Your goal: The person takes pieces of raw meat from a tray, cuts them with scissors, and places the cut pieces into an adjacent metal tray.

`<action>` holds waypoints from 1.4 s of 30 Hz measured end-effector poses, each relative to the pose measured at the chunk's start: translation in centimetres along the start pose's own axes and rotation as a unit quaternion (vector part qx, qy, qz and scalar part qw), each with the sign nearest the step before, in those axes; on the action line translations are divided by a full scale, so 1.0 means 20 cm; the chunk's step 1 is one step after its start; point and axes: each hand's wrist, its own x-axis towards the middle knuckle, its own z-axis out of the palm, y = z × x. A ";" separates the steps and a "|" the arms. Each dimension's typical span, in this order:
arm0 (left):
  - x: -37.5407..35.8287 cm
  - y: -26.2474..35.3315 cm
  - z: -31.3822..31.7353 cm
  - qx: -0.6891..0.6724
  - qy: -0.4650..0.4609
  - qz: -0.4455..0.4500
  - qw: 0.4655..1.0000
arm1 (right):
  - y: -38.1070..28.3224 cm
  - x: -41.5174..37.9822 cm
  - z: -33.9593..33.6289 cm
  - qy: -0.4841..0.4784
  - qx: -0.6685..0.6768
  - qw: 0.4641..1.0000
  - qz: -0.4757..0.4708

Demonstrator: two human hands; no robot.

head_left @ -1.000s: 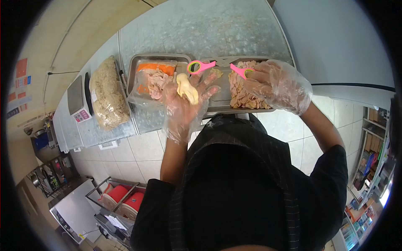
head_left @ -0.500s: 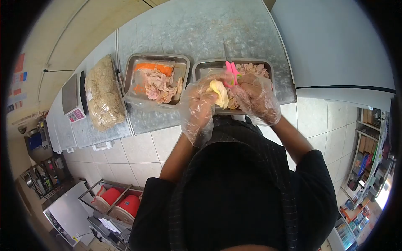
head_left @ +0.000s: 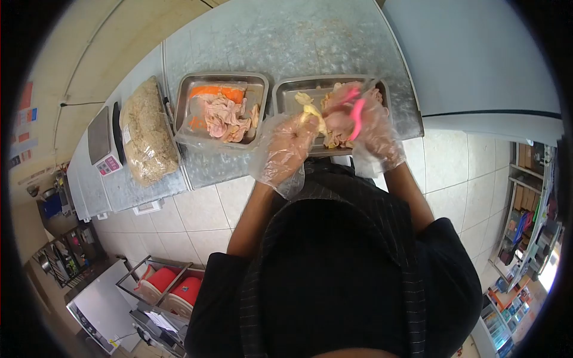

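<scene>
My left hand [head_left: 290, 146], in a clear plastic glove, grips a pale yellow piece of skin [head_left: 313, 113] over the right metal tray [head_left: 286, 83]. In my right hand [head_left: 375, 134], also gloved, are the pink-handled scissors [head_left: 358, 118], blurred; their blades cannot be made out. Cut pale pieces [head_left: 337, 140] lie in the right tray beneath both hands, and a small yellowish piece [head_left: 303, 98] rests at its left. The left metal tray [head_left: 262, 87] holds pinkish skin pieces [head_left: 225, 117] on an open plastic bag with an orange band [head_left: 218, 93].
Left of the trays lies a large clear bag of beige crumbs [head_left: 146, 134], with a scale [head_left: 102, 140] beyond it. The metal table [head_left: 268, 42] ends at the right beside a large grey-blue surface [head_left: 471, 59]. Red-lidded containers [head_left: 186, 290] stand low at the left.
The scissors have turned, their handles now further right and lower. My right hand has shifted slightly right. A small yellowish piece now shows at the right tray's left side.
</scene>
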 end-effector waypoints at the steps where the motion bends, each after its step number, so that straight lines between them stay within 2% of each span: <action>1: 0.00 -0.01 0.00 0.002 -0.007 -0.002 1.000 | -0.06 -0.01 0.03 -0.069 -0.060 0.996 0.013; 2: 0.00 -0.02 0.00 0.003 -0.017 -0.008 1.000 | -0.11 -0.02 0.05 -0.138 -0.118 0.983 0.026; 4: 0.00 -0.05 0.00 0.008 -0.030 -0.015 0.999 | -0.16 -0.02 0.04 -0.131 -0.083 0.987 0.053; 5: 0.00 -0.07 0.00 0.036 0.004 0.072 0.997 | -0.17 -0.02 0.04 -0.133 -0.051 0.987 0.078; 7: -0.03 -0.06 0.00 0.067 0.037 0.154 0.985 | -0.17 -0.02 0.05 -0.134 -0.079 0.986 0.063; 9: -0.04 0.02 -0.02 0.032 -0.006 -0.005 0.999 | -0.12 -0.04 0.07 -0.133 -0.109 0.984 0.046; 10: -0.04 0.00 -0.02 0.036 -0.009 -0.007 0.999 | -0.05 -0.05 0.09 -0.078 -0.059 0.995 0.000; 11: -0.03 -0.02 -0.01 0.060 0.019 0.040 0.997 | -0.02 -0.06 0.10 -0.022 -0.009 0.999 -0.047; 12: -0.02 -0.03 -0.01 0.087 0.044 0.086 0.991 | 0.00 -0.07 0.09 -0.018 -0.001 0.999 -0.046; 13: -0.03 -0.02 -0.02 0.091 0.042 0.084 0.991 | 0.01 -0.07 0.08 -0.020 -0.028 0.998 -0.050; 14: -0.03 0.01 -0.02 0.049 0.045 0.004 0.998 | 0.02 -0.08 0.08 -0.023 -0.054 0.997 -0.053; 15: -0.04 0.03 -0.02 0.007 0.049 -0.075 0.996 | 0.04 -0.08 0.07 -0.022 -0.049 0.997 -0.052; 16: -0.03 -0.04 -0.03 0.012 0.049 -0.077 0.996 | 0.06 -0.06 0.07 -0.061 0.047 0.994 0.073; 17: -0.01 -0.17 -0.06 0.152 0.064 0.090 0.982 | 0.07 -0.05 0.06 -0.101 0.142 0.965 0.195; 18: -0.01 -0.17 -0.07 0.222 0.062 0.172 0.958 | 0.08 -0.05 0.05 -0.101 0.147 0.965 0.194; 19: -0.01 -0.17 -0.08 0.289 0.071 0.252 0.921 | 0.08 -0.05 0.03 -0.105 0.086 0.979 0.152; 20: -0.02 -0.05 -0.08 0.278 0.023 0.125 0.952 | 0.08 -0.05 0.02 -0.108 0.025 0.988 0.109; 21: -0.02 0.01 -0.07 0.261 -0.024 -0.005 0.965 | 0.07 -0.04 0.03 -0.107 0.030 0.988 0.110; 22: -0.02 0.00 -0.07 0.264 -0.027 -0.008 0.964 | 0.04 -0.04 0.04 -0.124 -0.006 0.990 0.060; 23: -0.01 -0.02 -0.08 0.293 -0.035 0.074 0.953 | 0.03 -0.04 0.05 -0.139 -0.041 0.989 0.012; 25: 0.00 -0.01 -0.08 0.322 -0.048 0.158 0.932 | 0.04 -0.04 0.06 -0.142 -0.032 0.989 0.017; 27: 0.00 0.06 -0.07 0.319 -0.066 0.075 0.942 | 0.05 -0.03 0.05 -0.149 -0.024 0.988 0.019; 30: 0.00 0.08 -0.05 0.273 -0.052 0.061 0.959 | 0.08 -0.03 0.06 -0.125 0.002 0.992 0.033; 33: 0.00 0.09 -0.05 0.228 -0.012 0.051 0.972 | 0.12 -0.05 0.07 -0.081 0.084 0.991 0.062; 34: 0.01 0.06 -0.06 0.230 -0.014 0.052 0.972 | 0.14 -0.05 0.06 -0.069 0.048 0.996 0.037; 36: 0.05 0.02 -0.10 0.296 0.054 0.146 0.942 | 0.15 -0.06 0.00 -0.055 0.014 0.998 0.009; 37: 0.07 0.03 -0.12 0.299 0.056 0.147 0.941 | 0.16 -0.08 -0.07 -0.062 0.065 0.994 0.063; 39: 0.10 0.06 -0.16 0.299 0.035 0.081 0.950 | 0.10 -0.11 -0.10 -0.075 0.117 0.984 0.114; 40: 0.11 0.07 -0.17 0.300 0.029 0.057 0.952 | 0.06 -0.14 -0.10 -0.214 0.148 0.956 0.139; 41: 0.12 0.06 -0.18 0.353 0.030 0.088 0.931 | 0.03 -0.18 -0.09 -0.345 0.176 0.908 0.160; 42: 0.14 0.07 -0.17 0.379 0.028 0.107 0.919 | 0.04 -0.20 -0.05 -0.342 0.177 0.909 0.157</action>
